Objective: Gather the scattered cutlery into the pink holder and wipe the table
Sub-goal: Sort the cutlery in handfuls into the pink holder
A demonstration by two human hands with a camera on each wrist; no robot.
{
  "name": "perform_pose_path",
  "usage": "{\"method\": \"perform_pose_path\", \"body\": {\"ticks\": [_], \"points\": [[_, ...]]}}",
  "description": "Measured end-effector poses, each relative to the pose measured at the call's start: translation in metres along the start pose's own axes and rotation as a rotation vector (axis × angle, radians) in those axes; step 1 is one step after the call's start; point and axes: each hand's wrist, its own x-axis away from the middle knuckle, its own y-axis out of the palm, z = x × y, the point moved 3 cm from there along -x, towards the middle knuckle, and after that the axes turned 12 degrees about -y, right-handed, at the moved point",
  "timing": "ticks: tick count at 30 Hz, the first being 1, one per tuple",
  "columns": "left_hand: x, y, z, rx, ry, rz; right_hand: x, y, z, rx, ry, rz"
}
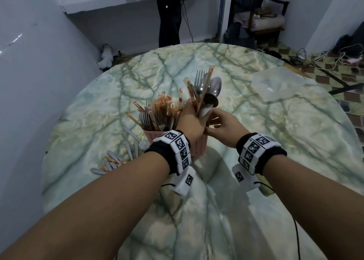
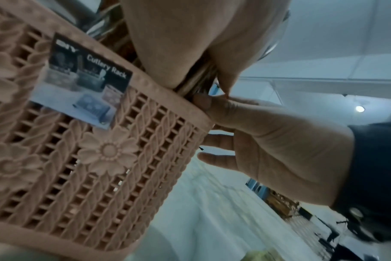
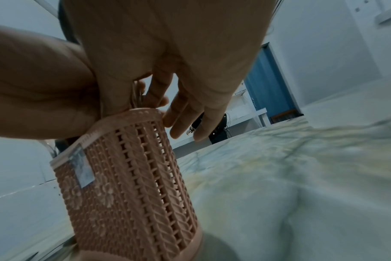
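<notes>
The pink holder [image 1: 199, 147] stands mid-table, partly hidden by my left wrist, with several forks and wrapped chopsticks [image 1: 157, 112] in it. My left hand [image 1: 194, 112] grips a bundle of forks, spoons and chopsticks [image 1: 204, 90] upright over the holder's right end. In the left wrist view the bundle's handles [image 2: 196, 83] reach the rim of the holder [image 2: 89, 159]. My right hand [image 1: 213, 122] rests against that rim with straight fingers [image 3: 167, 118], the thumb [image 2: 203, 102] on the rim by the handles. Loose cutlery [image 1: 116, 159] lies on the table left of the holder.
The round marble-pattern table [image 1: 275, 161] fills the view, with its left edge near a white wall. A pale translucent sheet [image 1: 279, 84] lies at the table's far right. A person in dark trousers [image 1: 169, 15] stands beyond the far edge. Cables cover the floor at right.
</notes>
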Motion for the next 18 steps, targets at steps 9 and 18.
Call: {"method": "perform_pose_path", "body": {"ticks": [9, 18], "points": [[0.004, -0.006, -0.003, 0.032, -0.039, -0.036, 0.002, 0.002, 0.004, -0.040, 0.066, -0.001], [0.011, -0.016, -0.007, -0.044, 0.102, -0.060, -0.002, 0.001, -0.010, 0.206, -0.061, -0.152]]}}
